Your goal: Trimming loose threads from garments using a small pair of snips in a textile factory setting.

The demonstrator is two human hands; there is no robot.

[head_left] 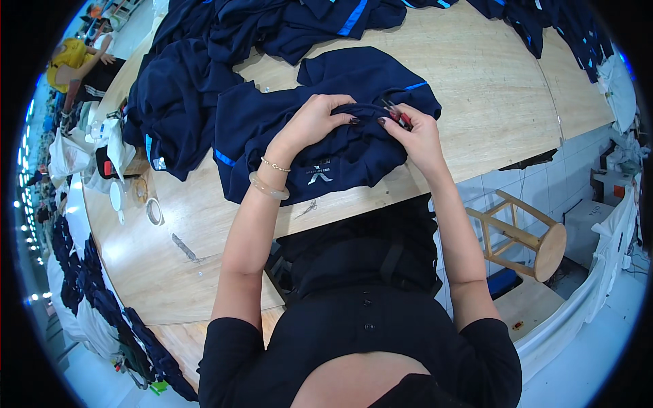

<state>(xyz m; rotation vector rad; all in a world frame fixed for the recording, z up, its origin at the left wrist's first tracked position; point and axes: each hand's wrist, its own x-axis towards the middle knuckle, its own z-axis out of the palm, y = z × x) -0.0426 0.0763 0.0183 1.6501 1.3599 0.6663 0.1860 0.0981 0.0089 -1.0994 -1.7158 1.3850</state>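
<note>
One soft, bunched-up navy shirt [340, 151], left hand [311, 124] pinching a fold, right hand [418, 134] curled round one red-handled cutter [405, 120].

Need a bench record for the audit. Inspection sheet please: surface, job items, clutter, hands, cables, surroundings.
Surface: pale wooden tabletop, a seam toward the right.
Job items: navy garment with blue stripes, bunched; small red-handled tool.
Clutter: heaped navy garments at the left and far side; tape roll and dark grey strip at left.
Hands: left hand pinches the garment's fabric; right hand holds the tool at the fabric.
Cables: nothing seen for certain.
Surroundings: wooden stool at right; person in yellow top at far left.
</note>
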